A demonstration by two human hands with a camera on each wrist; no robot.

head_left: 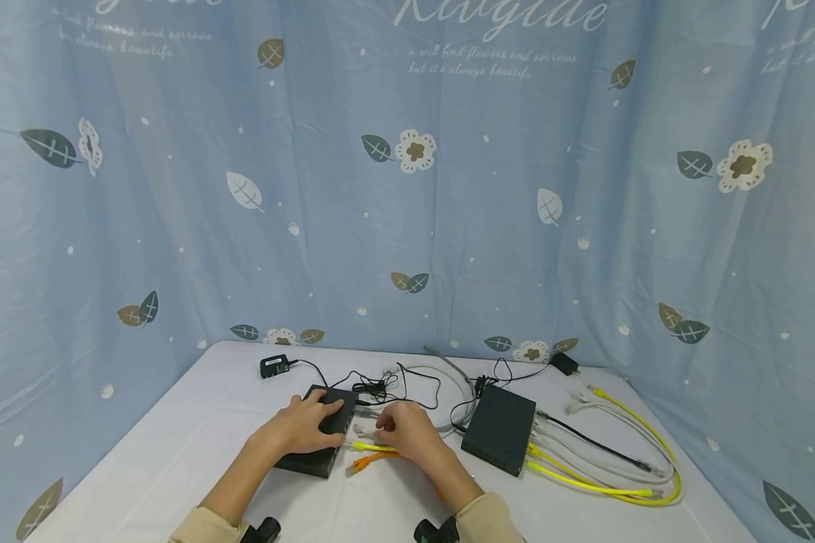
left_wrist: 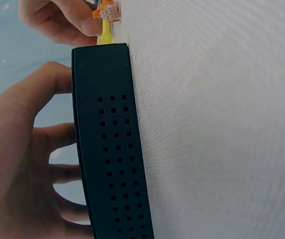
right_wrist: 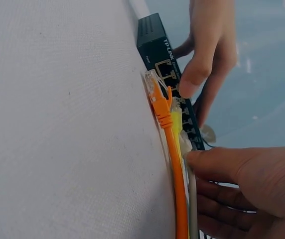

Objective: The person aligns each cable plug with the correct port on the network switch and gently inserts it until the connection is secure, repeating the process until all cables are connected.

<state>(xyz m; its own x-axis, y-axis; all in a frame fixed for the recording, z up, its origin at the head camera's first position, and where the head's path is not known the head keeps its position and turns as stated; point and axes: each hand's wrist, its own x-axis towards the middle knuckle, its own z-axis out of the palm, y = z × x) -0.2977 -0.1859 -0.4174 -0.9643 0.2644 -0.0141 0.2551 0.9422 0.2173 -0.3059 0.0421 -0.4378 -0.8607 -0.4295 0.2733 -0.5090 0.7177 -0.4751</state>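
A black TP-LINK network switch [head_left: 309, 461] lies on the table, its port side facing right. My left hand [head_left: 302, 426] rests on its top with fingers spread. Beside the ports, my right hand [head_left: 407, 431] pinches a grey ethernet cable [right_wrist: 193, 199] between thumb and fingers. Its pale plug [right_wrist: 186, 141] is close to the port row; whether it touches a port is hidden. A yellow ethernet cable [right_wrist: 177, 122] runs alongside, its plug at the ports, and I cannot tell if it is seated. Nearest the front, an orange ethernet cable [right_wrist: 163, 112] has its clear plug loose.
Another black switch [head_left: 499, 426] lies to the right, with grey, yellow and black cables [head_left: 587, 437] at its right side. Two power adapters, left [head_left: 275, 366] and right [head_left: 565, 364], stand at the back. Thin black cords [head_left: 373, 388] tangle behind my hands. A blue curtain [head_left: 407, 226] hangs behind.
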